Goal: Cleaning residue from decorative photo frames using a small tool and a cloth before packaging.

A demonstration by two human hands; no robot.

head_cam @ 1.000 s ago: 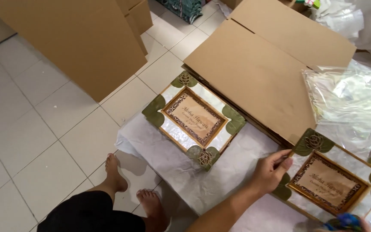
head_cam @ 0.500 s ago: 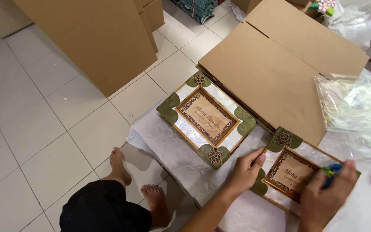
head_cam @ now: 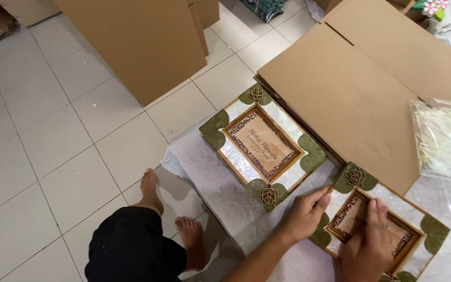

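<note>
A packing workroom: flattened cardboard boxes [head_cam: 131, 47], plastic wrapping [head_cam: 444, 138] and decorated frames [head_cam: 262, 146] on tiled floor [head_cam: 37, 136].

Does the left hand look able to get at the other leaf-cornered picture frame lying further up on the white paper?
Probably yes: the left hand rests on the near frame, and only bare white paper separates it from the other frame.
</note>
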